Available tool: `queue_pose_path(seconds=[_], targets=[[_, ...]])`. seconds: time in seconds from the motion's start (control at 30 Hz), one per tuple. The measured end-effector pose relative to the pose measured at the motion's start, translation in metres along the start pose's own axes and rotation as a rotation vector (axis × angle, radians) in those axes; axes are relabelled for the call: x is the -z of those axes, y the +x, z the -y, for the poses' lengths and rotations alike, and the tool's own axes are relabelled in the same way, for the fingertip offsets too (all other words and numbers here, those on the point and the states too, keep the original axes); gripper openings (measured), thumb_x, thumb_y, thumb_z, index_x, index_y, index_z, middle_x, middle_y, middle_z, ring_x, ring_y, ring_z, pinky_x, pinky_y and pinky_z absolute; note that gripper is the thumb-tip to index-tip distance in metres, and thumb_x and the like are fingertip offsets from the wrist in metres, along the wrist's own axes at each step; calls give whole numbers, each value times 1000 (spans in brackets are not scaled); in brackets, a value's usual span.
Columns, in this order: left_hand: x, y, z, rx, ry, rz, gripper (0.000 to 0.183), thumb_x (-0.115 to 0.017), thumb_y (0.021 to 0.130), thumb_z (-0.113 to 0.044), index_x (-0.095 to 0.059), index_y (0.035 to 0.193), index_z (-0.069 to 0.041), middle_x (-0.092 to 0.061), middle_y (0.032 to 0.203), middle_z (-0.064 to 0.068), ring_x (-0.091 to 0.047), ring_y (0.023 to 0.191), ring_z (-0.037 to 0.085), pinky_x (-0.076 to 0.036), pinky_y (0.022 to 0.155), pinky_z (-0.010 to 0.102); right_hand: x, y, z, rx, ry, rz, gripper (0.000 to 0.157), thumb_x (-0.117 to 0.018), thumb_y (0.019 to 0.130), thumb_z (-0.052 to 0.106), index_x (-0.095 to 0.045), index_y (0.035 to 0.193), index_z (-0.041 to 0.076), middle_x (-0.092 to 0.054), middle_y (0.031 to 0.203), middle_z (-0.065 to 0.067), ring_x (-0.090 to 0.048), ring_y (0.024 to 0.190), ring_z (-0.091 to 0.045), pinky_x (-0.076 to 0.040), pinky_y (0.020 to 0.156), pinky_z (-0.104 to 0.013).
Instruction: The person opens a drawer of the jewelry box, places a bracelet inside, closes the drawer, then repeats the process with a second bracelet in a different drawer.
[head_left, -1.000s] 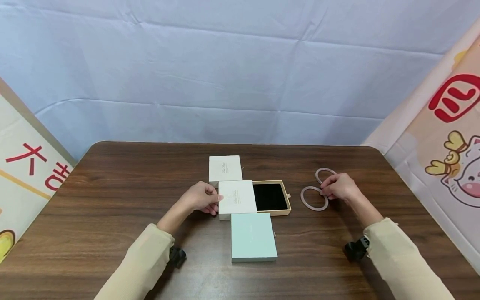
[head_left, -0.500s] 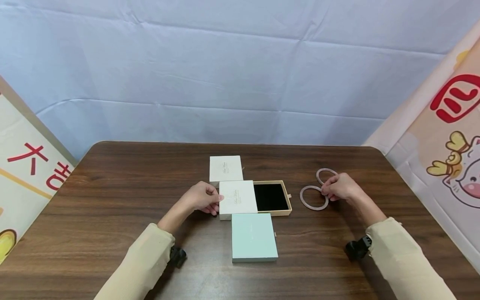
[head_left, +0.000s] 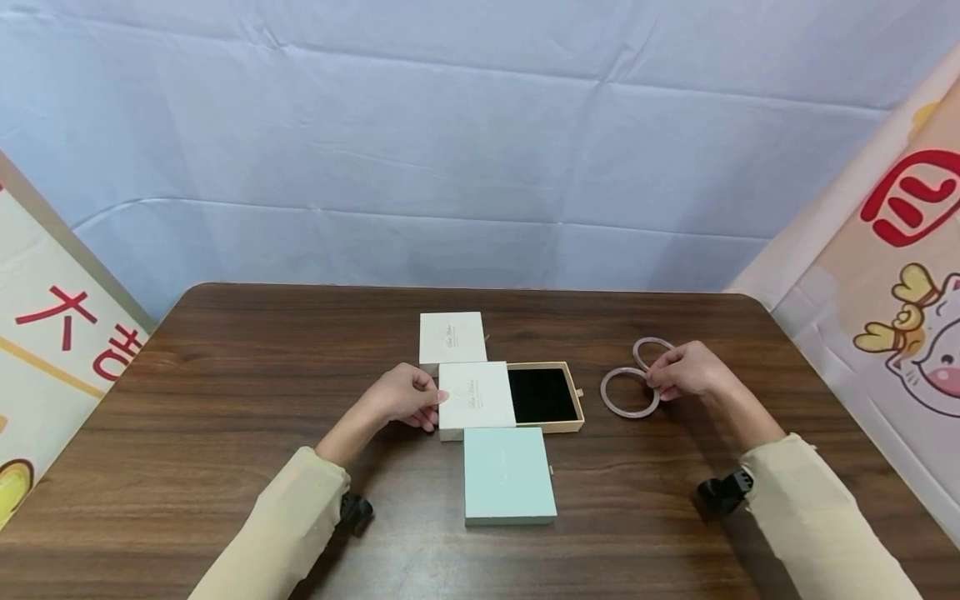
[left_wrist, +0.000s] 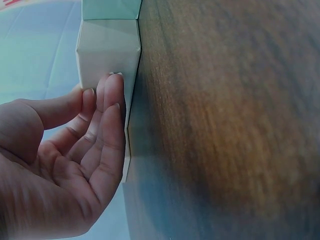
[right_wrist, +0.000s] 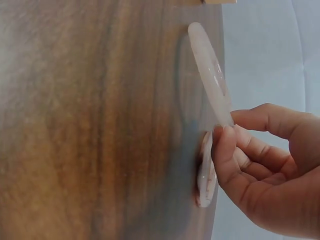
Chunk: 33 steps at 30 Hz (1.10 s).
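Note:
My right hand (head_left: 686,369) pinches a pale pink bangle (head_left: 606,398) between thumb and fingers. In the right wrist view this bangle (right_wrist: 205,65) is tilted up from the table, its shadow below it. A second bangle (head_left: 651,339) lies flat just behind, partly hidden by the hand. My left hand (head_left: 405,395) holds the left end of a white drawer box (head_left: 476,396), thumb on its top edge and fingers against the end face (left_wrist: 107,50). The box's drawer (head_left: 575,408) is pulled out to the right and shows a bare black lining.
Another white box (head_left: 452,337) stands behind the held one, and a mint green box (head_left: 510,477) in front; both are closed. All rest on a dark wooden table (head_left: 300,333). A pale cloth (head_left: 480,167) hangs behind it, printed banners (head_left: 915,275) at the sides.
My right hand has shifted slightly right, and the front bangle has risen a little with it. The left hand and the boxes stay in place.

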<state>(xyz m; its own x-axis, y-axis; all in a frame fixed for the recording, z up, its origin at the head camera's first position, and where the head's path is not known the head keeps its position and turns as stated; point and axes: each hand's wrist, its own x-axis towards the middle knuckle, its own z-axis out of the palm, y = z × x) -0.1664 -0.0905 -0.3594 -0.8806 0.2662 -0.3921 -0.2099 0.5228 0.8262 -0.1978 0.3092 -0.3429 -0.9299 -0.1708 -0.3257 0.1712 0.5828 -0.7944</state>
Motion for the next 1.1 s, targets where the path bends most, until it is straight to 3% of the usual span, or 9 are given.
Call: queue_pose_path(seconds=[1.1], targets=[[0, 1, 1, 1, 4, -2, 20, -60, 89, -11, -60, 73, 1, -62, 60, 9, -63, 54, 17, -52, 56, 31, -1, -9, 36, 52, 12, 12, 16, -57, 83, -5, -57, 92, -19, -62, 79, -15, -62, 63, -18, -53, 64, -36]])
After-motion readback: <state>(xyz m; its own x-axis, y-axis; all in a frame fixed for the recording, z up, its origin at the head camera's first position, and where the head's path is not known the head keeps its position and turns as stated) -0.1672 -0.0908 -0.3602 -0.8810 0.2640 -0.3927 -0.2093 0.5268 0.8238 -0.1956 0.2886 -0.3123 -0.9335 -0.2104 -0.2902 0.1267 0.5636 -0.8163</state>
